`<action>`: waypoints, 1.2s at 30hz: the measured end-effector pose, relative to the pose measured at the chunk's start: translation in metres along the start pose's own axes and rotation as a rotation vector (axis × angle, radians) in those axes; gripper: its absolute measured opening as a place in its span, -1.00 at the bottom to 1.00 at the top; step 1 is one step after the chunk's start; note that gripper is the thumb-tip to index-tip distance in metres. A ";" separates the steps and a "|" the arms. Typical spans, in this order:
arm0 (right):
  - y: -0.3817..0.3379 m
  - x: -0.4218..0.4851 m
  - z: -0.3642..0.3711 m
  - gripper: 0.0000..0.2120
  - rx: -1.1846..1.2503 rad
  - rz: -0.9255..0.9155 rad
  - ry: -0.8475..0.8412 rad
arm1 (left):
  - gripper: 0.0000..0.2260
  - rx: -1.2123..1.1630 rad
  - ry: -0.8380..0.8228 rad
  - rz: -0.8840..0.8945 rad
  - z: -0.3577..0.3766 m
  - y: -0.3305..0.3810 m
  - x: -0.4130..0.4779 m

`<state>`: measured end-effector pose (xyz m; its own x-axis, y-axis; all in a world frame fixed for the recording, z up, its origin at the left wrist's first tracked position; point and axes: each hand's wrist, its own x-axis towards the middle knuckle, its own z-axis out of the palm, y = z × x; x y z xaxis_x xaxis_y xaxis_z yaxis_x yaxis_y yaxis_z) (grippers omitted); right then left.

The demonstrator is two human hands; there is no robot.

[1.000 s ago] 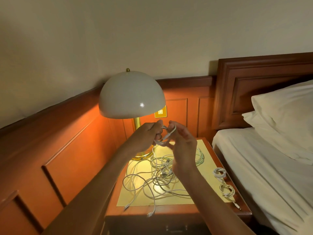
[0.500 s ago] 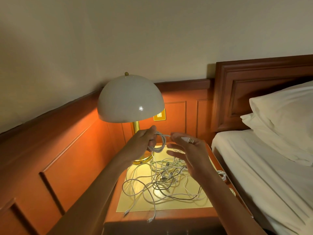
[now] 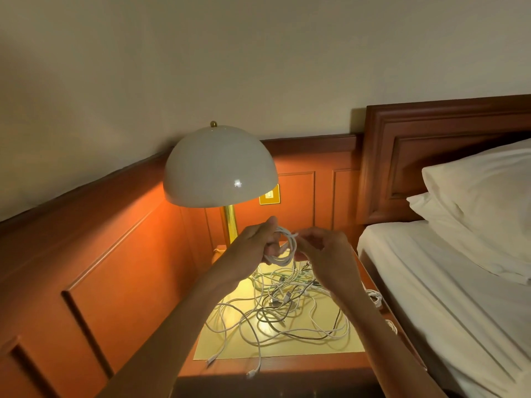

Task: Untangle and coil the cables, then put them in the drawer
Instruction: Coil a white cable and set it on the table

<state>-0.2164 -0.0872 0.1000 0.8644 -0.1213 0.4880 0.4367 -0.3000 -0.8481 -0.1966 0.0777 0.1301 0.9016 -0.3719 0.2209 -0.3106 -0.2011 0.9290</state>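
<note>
While the bed [image 3: 431,282] fills 3 o'clock, the nightstand [image 3: 287,366] sits at 6 o'clock, its domed lamp [image 3: 219,168] at 11 o'clock and tangled cables [image 3: 284,308] spread over its top. Both forearms reach up from 6 o'clock. Above the tangle the left hand [image 3: 254,245], fingers curled, grips a white coiled cable [image 3: 287,248], whose end the right hand [image 3: 324,254] pinches at the coil's 3 o'clock.

Lamp [image 3: 219,168] sits back-left on the nightstand [image 3: 287,366], tangled cables [image 3: 283,300] piled in front of it, bed [image 3: 459,297] just to the right. Cable coil [image 3: 288,249] is up above the pile, between left hand [image 3: 254,244] and right hand [image 3: 326,254].
</note>
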 end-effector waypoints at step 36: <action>-0.009 -0.004 0.032 -0.80 -0.384 0.104 -0.262 | -0.64 -0.021 0.378 -0.239 0.005 -0.018 0.020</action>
<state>-0.2158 -0.0538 0.0991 0.9540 0.0590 0.2938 0.2633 -0.6333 -0.7277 -0.1747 0.0692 0.1167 0.9952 0.0410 0.0887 -0.0775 -0.2215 0.9721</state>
